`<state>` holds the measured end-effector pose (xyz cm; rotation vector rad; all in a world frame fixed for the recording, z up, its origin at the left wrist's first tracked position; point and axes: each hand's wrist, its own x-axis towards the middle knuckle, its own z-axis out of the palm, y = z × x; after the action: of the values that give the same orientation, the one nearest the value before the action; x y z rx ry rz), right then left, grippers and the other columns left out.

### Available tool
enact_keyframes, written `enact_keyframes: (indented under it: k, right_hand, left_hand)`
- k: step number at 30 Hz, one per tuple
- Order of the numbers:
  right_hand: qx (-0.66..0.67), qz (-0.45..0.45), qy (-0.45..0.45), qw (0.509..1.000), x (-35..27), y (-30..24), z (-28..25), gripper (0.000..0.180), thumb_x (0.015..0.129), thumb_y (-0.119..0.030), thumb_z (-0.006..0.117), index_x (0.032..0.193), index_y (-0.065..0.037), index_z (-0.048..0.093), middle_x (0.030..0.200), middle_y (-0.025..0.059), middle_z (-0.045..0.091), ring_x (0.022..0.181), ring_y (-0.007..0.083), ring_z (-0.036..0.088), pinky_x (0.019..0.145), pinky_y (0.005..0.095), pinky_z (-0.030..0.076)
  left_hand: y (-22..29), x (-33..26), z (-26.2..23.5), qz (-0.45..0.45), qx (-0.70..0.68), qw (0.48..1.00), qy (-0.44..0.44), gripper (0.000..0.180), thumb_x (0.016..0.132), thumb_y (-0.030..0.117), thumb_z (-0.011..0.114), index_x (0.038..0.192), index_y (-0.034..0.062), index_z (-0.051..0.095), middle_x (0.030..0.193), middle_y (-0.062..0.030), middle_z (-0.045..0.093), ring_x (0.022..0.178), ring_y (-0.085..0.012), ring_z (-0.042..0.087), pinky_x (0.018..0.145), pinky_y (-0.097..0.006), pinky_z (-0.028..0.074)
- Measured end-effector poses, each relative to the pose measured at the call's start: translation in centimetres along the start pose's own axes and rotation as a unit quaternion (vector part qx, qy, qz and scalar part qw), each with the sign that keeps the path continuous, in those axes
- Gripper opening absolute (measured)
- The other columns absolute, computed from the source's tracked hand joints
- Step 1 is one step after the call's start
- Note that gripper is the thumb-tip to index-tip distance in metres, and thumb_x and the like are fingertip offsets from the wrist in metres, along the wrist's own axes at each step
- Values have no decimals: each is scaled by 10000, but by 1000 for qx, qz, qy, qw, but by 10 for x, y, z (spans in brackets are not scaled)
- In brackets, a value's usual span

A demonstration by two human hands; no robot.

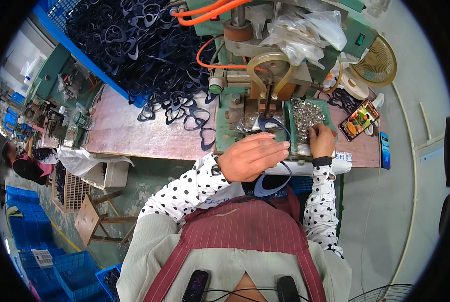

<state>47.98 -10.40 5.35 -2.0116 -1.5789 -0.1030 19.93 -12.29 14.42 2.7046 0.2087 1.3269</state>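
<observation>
My left hand (255, 157) is in front of the green press, its fingers together over a dark blue looped strap (273, 191). The strap's upper end (272, 122) reaches up to the press's tooling (268, 103), and its lower loop hangs below my hand. The hand hides the middle of the strap. My right hand (323, 142) is at a green tray (291, 143) of small shiny metal pieces (306, 117). Its fingertips are bent together among the pieces; what they pinch, if anything, is too small to tell.
A blue crate (91, 60) heaped with dark looped straps (139, 45) stands at the far left, some spilling onto the tabletop (119, 126). Right of the tray lie a lit phone (359, 120) and a blue object (385, 151). Orange hoses (212, 11) cross above. A wooden stool (91, 221) stands lower left.
</observation>
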Motion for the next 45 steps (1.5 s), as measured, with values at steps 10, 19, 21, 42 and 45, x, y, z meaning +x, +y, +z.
enact_keyframes:
  k: [10,19,21,42,45]
  right_hand:
    - [226,45,130,964,3,-14,7,108,825,-187,659,855,-84,678,755,127,676,703,319,663,627,413,511]
    - [203,50,162,964,0,-11,5,82,846,-135,647,919,-98,636,728,121,671,665,341,654,602,436,506]
    - [199,36,165,965,-2,-8,9,75,855,-127,640,924,-97,637,730,122,669,660,342,652,609,439,506]
    - [500,-12,-96,860,-3,-136,-82,212,755,-54,715,966,-56,722,821,27,698,645,44,545,558,214,418]
    - [499,6,-98,861,-4,-138,-68,310,728,-73,746,1021,-44,650,791,34,696,589,44,520,530,221,403]
  left_hand:
    - [-37,-98,-46,-188,229,955,35,271,695,39,645,962,72,670,1062,-95,605,928,-303,568,844,-451,415]
    - [-110,-163,-70,-152,310,886,-311,149,767,167,627,915,154,631,1263,-27,564,1178,-266,501,1016,-511,324]
    - [-124,-175,-74,-199,284,875,-339,175,783,153,627,957,142,616,1215,-36,587,1139,-260,532,1012,-520,325]
    - [5,4,-12,-27,146,988,41,425,733,119,743,1138,47,637,1021,-69,695,874,-217,653,920,-403,473]
    - [3,8,-9,-22,95,994,44,435,730,109,746,1144,38,633,1003,-79,690,852,-229,649,888,-408,491]
